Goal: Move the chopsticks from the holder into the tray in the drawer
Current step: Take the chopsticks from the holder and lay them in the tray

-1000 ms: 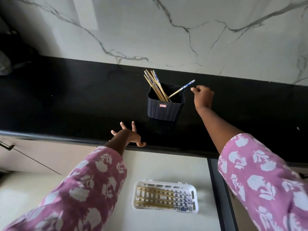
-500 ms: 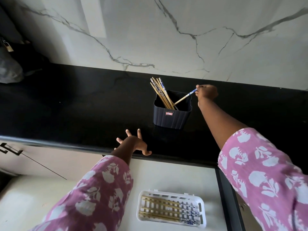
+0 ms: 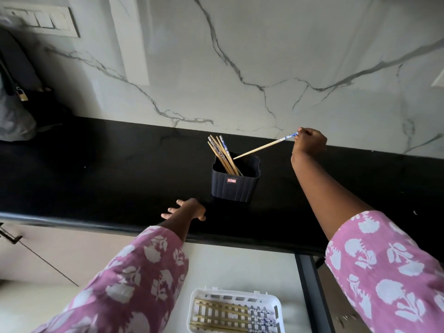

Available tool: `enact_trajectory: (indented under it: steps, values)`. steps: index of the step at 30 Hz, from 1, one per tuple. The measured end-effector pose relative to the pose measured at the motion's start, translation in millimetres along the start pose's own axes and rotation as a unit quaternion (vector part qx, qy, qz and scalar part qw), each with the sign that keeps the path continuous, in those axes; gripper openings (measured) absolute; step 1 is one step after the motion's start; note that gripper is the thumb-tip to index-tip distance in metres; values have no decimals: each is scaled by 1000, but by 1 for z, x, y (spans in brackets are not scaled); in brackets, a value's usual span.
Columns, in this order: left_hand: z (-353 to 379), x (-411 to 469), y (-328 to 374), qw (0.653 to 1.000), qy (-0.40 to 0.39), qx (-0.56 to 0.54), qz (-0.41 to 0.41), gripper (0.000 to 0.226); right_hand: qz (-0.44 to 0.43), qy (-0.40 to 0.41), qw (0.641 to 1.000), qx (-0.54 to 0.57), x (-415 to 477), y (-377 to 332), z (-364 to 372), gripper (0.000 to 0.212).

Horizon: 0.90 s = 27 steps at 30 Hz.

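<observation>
My right grip now pinches the blue end of one chopstick, already lifted nearly out of the holder, ready for the tray below.

Your right arm stretches forward and up across your front. Its right grip is curled, thumb and fingertips pinching the blue-patterned end of a thin wooden chopstick. Your left arm reaches ahead, lower down; the left grip rests, fingers spread, on the glossy black desk.
</observation>
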State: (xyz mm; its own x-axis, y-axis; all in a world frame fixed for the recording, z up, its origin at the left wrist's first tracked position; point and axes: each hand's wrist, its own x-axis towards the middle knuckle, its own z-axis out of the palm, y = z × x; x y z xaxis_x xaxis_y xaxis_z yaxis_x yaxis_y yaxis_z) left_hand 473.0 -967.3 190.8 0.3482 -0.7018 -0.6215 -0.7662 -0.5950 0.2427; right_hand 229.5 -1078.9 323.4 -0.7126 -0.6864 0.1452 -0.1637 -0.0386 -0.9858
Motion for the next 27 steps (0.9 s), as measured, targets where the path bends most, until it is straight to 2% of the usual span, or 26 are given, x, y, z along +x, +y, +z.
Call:
enact_trajectory:
  steps: [2,5,8,11,13,15,17,19,22,25,27]
  values:
    - [-16,-10,11,992,74,-86,52,44,11,16,999,35,-4,-8,-17,18]
    - [-40,-34,36,965,135,-193,118,35,58,16,993,98,-16,-13,-37,19]
    - [-58,-56,55,915,118,-346,169,41,184,6,966,182,-32,-8,-54,12]
    - [-62,-71,66,873,59,-432,218,49,292,-17,927,235,-52,4,-69,19]
    - [-59,-82,69,827,36,-497,262,44,330,-40,910,245,-65,14,-76,21]
    - [-55,-89,69,785,45,-545,289,34,364,-66,896,246,-76,22,-82,22]
    - [-53,-94,67,770,69,-562,293,28,389,-97,882,246,-86,31,-86,20]
    - [-53,-97,63,782,91,-541,295,24,407,-132,874,229,-95,40,-91,20]
    - [-50,-97,53,819,137,-462,311,17,372,-191,904,93,-104,53,-95,23]
    - [-39,-101,41,834,169,-394,347,17,196,-255,943,-91,-121,58,-94,6]
    - [-28,-99,35,853,180,-340,353,18,81,-307,939,-134,-135,61,-89,17]
